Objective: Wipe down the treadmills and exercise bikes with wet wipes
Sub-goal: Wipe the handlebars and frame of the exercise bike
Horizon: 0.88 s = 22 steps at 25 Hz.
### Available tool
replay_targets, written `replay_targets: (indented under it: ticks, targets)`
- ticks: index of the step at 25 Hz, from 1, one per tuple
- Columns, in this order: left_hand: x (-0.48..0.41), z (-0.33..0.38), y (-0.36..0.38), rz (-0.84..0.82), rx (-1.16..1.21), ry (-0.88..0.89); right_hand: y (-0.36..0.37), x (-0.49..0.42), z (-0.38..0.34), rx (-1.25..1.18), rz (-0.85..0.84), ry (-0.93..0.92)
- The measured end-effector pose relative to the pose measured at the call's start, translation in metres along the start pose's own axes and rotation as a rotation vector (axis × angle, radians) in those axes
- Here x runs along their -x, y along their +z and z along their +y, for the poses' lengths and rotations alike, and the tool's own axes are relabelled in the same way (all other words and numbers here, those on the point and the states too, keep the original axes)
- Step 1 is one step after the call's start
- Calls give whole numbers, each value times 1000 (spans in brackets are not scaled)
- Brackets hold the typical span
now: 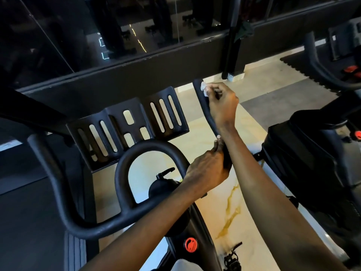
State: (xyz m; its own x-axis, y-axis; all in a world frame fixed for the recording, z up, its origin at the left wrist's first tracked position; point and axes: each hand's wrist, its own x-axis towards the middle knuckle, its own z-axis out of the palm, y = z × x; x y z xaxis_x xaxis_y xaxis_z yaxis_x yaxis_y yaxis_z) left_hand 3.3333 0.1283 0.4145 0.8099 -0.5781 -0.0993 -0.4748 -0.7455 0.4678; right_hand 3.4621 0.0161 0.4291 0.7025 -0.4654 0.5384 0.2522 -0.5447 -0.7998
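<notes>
I look down on a black exercise bike's handlebars. Its right handlebar arm reaches forward and up. My right hand pinches a small crumpled white wet wipe against that arm close to its tip. Lower on the same arm, my left hand grips the bar, fingers wrapped round it. A slotted black console tray sits ahead of the centre loop. A red knob shows on the frame below.
A second black exercise bike stands close on the right, with red parts. A treadmill deck lies on the left. A dark glass wall and black ledge run across ahead. Pale marble floor lies beneath, with a pedal low down.
</notes>
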Motion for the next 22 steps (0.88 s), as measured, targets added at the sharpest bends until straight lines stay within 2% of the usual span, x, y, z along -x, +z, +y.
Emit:
replay_targets:
  ticks: [5,10,12,15,19,22]
  targets:
    - [2,3,-1,-8,-55,-7,-12,-14,-17,94,-122,59]
    - [24,2,-19,-2,-249,44,-35,15,-25,102,-272,78]
    - [45,-10,-38,79,-307,82,-38,29,-33,62,-326,99]
    - [80,-52,-80,272,-252,38,-30,52,-58,49,-372,106]
    - [118,-125,-136,604,-287,-124,2,82,-102,-24,-463,30]
    - [140,-175,-173,675,-362,-279,28,103,-130,-51,-466,-54]
